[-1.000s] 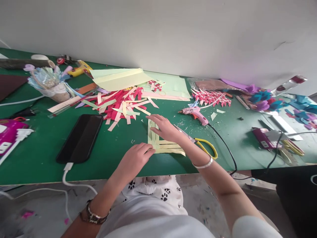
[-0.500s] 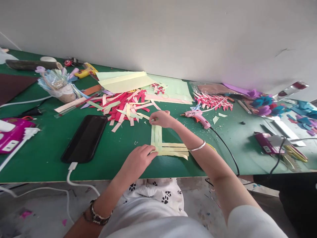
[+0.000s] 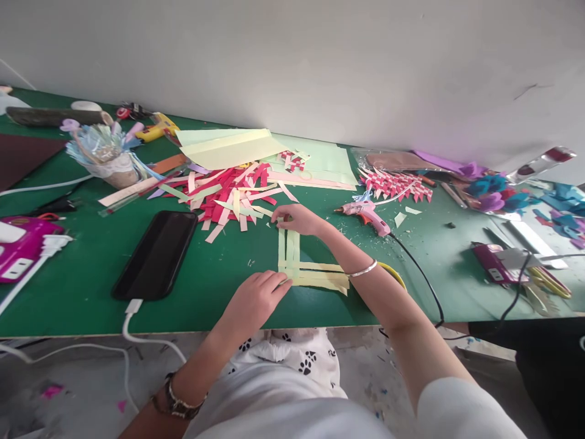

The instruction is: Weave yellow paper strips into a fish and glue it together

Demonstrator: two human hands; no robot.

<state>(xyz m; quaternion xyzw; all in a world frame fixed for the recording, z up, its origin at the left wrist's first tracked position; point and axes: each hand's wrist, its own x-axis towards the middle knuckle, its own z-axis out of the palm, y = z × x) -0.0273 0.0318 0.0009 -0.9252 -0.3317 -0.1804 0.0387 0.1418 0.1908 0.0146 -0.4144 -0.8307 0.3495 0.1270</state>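
Pale yellow paper strips (image 3: 299,268) lie woven in an L shape on the green table (image 3: 82,286). My left hand (image 3: 256,299) presses its fingertips on the near left corner of the weave. My right hand (image 3: 297,219) pinches the far ends of the upright strips, close to the pile of red, pink and yellow strips (image 3: 228,195). Yellow-handled scissors (image 3: 393,274) are mostly hidden under my right forearm.
A black phone (image 3: 158,253) on a white cable lies to the left. A pink glue gun (image 3: 365,213) with a black cord sits to the right. Yellow paper sheets (image 3: 228,146), a woven red-and-white piece (image 3: 395,183), a cup of craft bits (image 3: 107,158) and coloured scraps crowd the back.
My right hand moved from the middle of the woven strips up to their far ends and closed its fingers on them. My left hand stayed on the near corner.
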